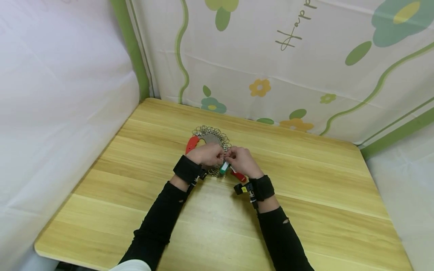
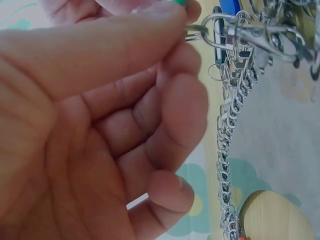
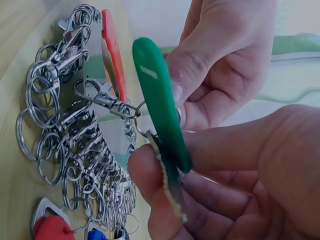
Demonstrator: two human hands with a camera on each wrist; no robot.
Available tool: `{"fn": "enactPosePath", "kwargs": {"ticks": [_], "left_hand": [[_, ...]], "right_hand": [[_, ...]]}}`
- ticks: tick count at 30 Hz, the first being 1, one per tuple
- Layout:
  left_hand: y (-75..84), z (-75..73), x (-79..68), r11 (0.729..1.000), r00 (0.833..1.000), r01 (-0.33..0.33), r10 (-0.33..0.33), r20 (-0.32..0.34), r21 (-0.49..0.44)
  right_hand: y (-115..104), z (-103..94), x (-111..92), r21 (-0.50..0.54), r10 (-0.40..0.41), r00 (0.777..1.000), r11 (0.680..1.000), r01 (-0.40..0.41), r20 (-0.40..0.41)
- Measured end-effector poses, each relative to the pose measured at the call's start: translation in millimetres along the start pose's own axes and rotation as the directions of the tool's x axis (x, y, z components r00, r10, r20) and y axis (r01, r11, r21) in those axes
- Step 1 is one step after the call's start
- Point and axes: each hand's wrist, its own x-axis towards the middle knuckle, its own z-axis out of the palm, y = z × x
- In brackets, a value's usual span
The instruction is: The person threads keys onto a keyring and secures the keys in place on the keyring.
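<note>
My left hand (image 1: 207, 153) pinches a small split ring (image 3: 142, 125) between thumb and forefinger. A silver snap hook (image 3: 106, 96) links that ring to the flat metal plate (image 1: 213, 138) of a key holder. Close beside it, my right hand (image 1: 242, 161) grips a green key tag (image 3: 156, 90) and a silver key (image 3: 167, 180) between thumb and fingers. The key's toothed edge shows below the tag. Many snap hooks with rings (image 3: 50, 145) line the plate's edge. A red handle (image 1: 192, 144) shows left of my left hand.
The key holder lies on a wooden table (image 1: 305, 177). A red tag (image 3: 50, 227) and a blue tag (image 3: 95, 234) hang from its rings. White curtains with printed flowers (image 1: 260, 87) stand behind the table and at both sides.
</note>
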Motion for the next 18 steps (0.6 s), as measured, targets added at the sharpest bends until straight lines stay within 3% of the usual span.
{"fn": "enactPosePath", "kwargs": {"ticks": [18], "left_hand": [[-0.1,1.7,2.4,0.998,0.999,0.045,-0.046,0.003,0.046]], "right_hand": [[-4.9,-1.4,-2.9,-0.003,-0.045,0.998,0.999,0.045,0.04]]}}
